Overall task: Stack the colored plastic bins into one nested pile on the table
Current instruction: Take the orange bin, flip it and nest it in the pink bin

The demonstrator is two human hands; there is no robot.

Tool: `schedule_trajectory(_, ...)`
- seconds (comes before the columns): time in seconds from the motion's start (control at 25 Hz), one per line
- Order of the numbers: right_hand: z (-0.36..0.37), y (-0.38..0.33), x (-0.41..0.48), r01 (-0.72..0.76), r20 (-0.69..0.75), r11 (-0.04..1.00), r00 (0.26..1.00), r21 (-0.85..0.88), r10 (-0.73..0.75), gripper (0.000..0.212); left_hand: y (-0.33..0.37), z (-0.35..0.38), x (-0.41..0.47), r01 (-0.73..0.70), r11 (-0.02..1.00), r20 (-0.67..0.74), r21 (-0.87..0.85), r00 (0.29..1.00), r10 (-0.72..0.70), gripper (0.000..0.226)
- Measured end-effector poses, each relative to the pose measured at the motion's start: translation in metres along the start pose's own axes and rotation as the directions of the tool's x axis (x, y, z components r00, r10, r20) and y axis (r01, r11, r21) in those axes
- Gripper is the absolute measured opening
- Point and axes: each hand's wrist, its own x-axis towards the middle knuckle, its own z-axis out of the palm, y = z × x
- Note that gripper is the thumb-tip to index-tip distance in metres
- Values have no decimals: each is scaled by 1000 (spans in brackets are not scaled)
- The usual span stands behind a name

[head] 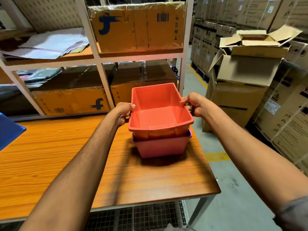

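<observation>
A red plastic bin [158, 112] sits partly nested inside a pink-purple bin [160, 146] near the right end of the wooden table [66, 155]. My left hand [123, 112] grips the red bin's left rim, thumb over the edge. On the opposite rim, my right hand [194, 104] holds on with thumb and fingers. The red bin rides high and tilts a little, its rim well above the lower bin's rim. A blue bin [10, 130] shows at the table's left edge, mostly cut off by the frame.
A white metal shelf rack [98, 60] with cardboard boxes [138, 29] and folded sheets stands right behind the table. Stacked cartons [241, 77] line the aisle on the right. The table's right edge is close to the bins; a wire mesh shelf lies under the table.
</observation>
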Motion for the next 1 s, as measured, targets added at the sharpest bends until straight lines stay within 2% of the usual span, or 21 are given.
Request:
schedule_trajectory(0.28, 0, 12, -3, 24, -58, 998, 998, -55, -28, 36, -5, 5, -4, -7, 1000, -45, -29, 999, 6, 20)
schedule_trajectory(0.44, -1, 13, -8, 149, -154, 981, 974, -127, -168, 27, -8, 2, -15, -79, 996, -105, -42, 992, 74, 36)
schedule_trajectory(0.52, 0, 18, -13, 267, -197, 938, 930, -219, -311, 24, -11, -2, -25, -166, 986, -157, -26, 975, 160, 44)
schedule_trajectory(0.6, 0, 25, -20, 373, -181, 886, 885, -277, -429, 29, -15, -7, -39, -244, 970, -188, -12, 953, 238, 44)
schedule_trajectory(0.8, 0, 43, -48, 520, -160, 786, 790, -335, -591, 37, -29, -15, -83, -373, 928, -231, -3, 903, 362, 39)
schedule_trajectory(1.0, 19, 67, -94, 706, 59, 607, 668, -364, -742, 39, -57, -16, -137, -503, 849, -318, 164, 788, 528, 43)
